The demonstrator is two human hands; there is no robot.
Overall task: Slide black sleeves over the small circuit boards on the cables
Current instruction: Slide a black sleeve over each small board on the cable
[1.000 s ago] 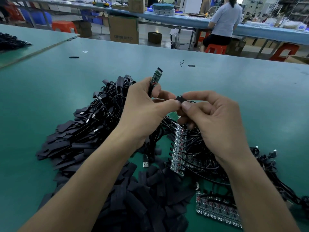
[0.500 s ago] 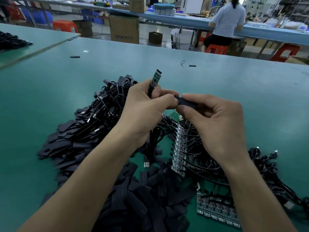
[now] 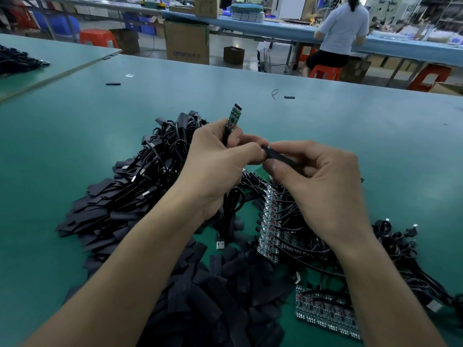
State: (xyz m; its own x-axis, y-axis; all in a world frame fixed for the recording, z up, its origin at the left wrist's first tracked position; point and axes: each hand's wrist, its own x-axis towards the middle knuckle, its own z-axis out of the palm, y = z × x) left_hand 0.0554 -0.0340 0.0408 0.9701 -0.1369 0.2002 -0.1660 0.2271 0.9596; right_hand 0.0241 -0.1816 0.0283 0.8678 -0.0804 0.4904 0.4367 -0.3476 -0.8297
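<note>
We see the left hand (image 3: 220,169) clenched around a cable, its small circuit board (image 3: 234,117) poking out of the fist toward 12 o'clock, bare and uncovered. At 3 o'clock from that fist the right hand (image 3: 323,189) pinches a black sleeve (image 3: 276,156) between thumb and forefinger, the other fingers curled loosely beneath. The sleeve's near end touches the left thumb; we cannot tell whether anything runs through it yet. Our main worry is the mouth: it looks pressed flat under the pinch, and a flattened opening would likely catch on the board's corner or its parts and buckle instead of sliding. The board juts out at a slant, so we would expect a crooked approach to jam halfway and leave one end exposed. Pushing hard against a snag could, we think, strain the joints where the wires meet the board. A loose pinch might drop the sleeve into the heap of loose sleeves (image 3: 200,296) at 6 o'clock. The cable's plug (image 3: 220,245) dangles near the rows of bare boards (image 3: 269,221) at 5 o'clock, where it could tangle.
</note>
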